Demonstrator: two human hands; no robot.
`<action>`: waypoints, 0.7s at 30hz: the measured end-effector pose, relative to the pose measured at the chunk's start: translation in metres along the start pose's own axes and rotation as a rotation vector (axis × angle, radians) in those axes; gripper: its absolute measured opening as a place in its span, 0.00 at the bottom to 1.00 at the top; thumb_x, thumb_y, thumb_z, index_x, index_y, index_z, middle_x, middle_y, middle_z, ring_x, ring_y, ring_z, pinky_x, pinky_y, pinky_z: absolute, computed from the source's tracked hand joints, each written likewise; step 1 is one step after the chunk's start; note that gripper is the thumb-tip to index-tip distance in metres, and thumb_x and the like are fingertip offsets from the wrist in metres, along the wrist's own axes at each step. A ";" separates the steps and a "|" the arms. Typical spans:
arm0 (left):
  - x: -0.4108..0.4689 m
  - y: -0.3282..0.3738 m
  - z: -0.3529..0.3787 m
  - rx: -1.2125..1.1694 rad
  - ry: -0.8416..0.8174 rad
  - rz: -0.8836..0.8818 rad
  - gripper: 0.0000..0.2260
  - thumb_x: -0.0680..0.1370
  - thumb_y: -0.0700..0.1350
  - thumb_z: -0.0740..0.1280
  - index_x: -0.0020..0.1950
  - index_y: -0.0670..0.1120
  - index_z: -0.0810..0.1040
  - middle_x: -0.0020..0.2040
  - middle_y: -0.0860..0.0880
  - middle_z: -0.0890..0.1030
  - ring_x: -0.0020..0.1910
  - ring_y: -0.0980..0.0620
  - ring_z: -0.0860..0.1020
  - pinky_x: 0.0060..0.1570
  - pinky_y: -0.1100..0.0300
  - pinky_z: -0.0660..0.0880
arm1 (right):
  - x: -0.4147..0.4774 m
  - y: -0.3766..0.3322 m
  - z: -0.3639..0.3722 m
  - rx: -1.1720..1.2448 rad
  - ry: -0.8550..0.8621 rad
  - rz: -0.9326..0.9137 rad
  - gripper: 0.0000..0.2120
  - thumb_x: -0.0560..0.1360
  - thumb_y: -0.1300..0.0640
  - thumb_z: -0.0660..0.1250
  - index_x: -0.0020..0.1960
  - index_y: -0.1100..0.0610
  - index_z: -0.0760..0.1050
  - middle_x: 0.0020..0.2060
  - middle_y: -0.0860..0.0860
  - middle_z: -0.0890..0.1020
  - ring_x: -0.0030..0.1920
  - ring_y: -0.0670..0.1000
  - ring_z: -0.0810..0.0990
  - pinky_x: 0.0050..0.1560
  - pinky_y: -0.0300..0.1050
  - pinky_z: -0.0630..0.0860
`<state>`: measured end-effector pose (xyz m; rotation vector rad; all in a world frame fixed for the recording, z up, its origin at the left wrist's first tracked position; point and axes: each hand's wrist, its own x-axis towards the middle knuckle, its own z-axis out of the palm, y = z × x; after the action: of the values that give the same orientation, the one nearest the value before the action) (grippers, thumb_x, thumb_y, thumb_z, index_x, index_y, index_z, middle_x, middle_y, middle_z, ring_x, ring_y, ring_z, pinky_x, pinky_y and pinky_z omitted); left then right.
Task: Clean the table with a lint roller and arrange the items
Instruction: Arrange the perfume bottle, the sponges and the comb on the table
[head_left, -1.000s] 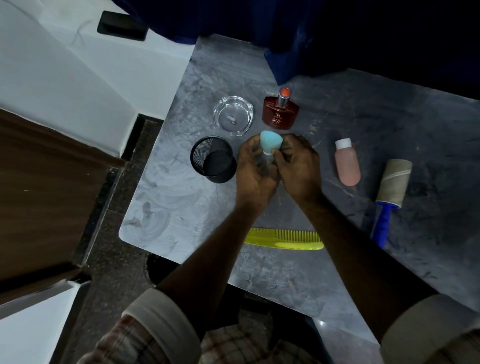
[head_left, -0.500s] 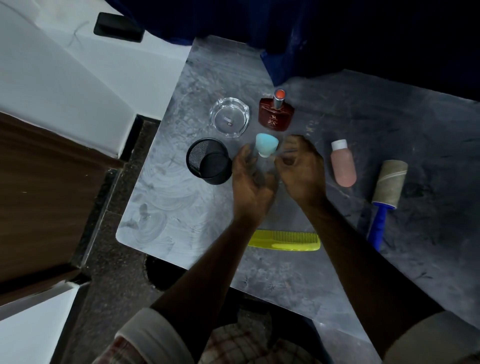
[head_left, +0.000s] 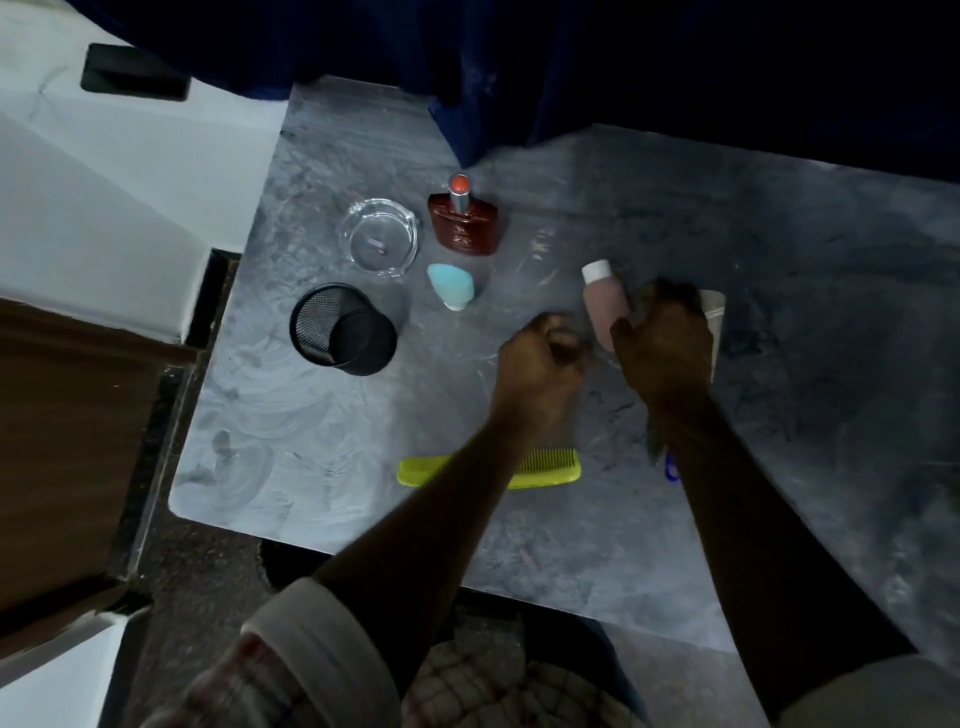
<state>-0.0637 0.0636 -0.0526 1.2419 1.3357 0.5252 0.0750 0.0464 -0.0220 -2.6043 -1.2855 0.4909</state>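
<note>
The lint roller (head_left: 714, 312) lies on the grey table (head_left: 779, 260), mostly hidden under my right hand (head_left: 665, 343); only its paper roll's end and a tip of the blue handle show. A pink bottle (head_left: 602, 304) with a white cap lies just left of that hand, against the thumb; blur hides whether the fingers grip it. My left hand (head_left: 540, 364) hovers with curled fingers and nothing in it, left of the bottle. A light-blue capped item (head_left: 451, 285) stands free on the table below the red perfume bottle (head_left: 465, 223).
A glass ashtray (head_left: 378, 236) and a black mesh cup (head_left: 343, 328) stand at the table's left side. A yellow-green comb (head_left: 550, 462) lies near the front edge, partly under my left forearm. Dark blue cloth (head_left: 478, 104) hangs along the table's back edge.
Both hands let go of the light-blue capped item, which now stands alone, and moved right. My right hand now covers the lint roller beside the pink bottle.
</note>
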 end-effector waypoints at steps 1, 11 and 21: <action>0.006 0.003 0.004 -0.030 -0.028 -0.063 0.12 0.76 0.41 0.74 0.60 0.45 0.83 0.50 0.42 0.88 0.47 0.41 0.88 0.52 0.42 0.86 | 0.003 0.003 0.001 0.001 -0.027 0.003 0.23 0.76 0.53 0.67 0.67 0.63 0.72 0.64 0.64 0.76 0.66 0.63 0.74 0.62 0.53 0.70; 0.015 0.026 0.009 -0.434 -0.060 -0.211 0.12 0.85 0.34 0.64 0.67 0.36 0.79 0.55 0.31 0.84 0.39 0.49 0.84 0.40 0.57 0.85 | 0.003 0.006 0.002 0.541 -0.032 -0.055 0.17 0.71 0.66 0.71 0.59 0.63 0.79 0.54 0.60 0.85 0.55 0.61 0.83 0.58 0.58 0.79; -0.032 0.002 -0.063 -0.500 0.170 0.023 0.12 0.79 0.30 0.72 0.62 0.33 0.82 0.53 0.42 0.87 0.49 0.54 0.86 0.54 0.59 0.83 | -0.045 -0.044 0.003 1.016 -0.229 0.008 0.11 0.73 0.68 0.72 0.55 0.66 0.77 0.45 0.53 0.84 0.42 0.42 0.83 0.41 0.35 0.80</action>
<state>-0.1276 0.0596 -0.0231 0.8138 1.2293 0.9339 0.0164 0.0369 -0.0021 -1.7186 -0.7457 1.1089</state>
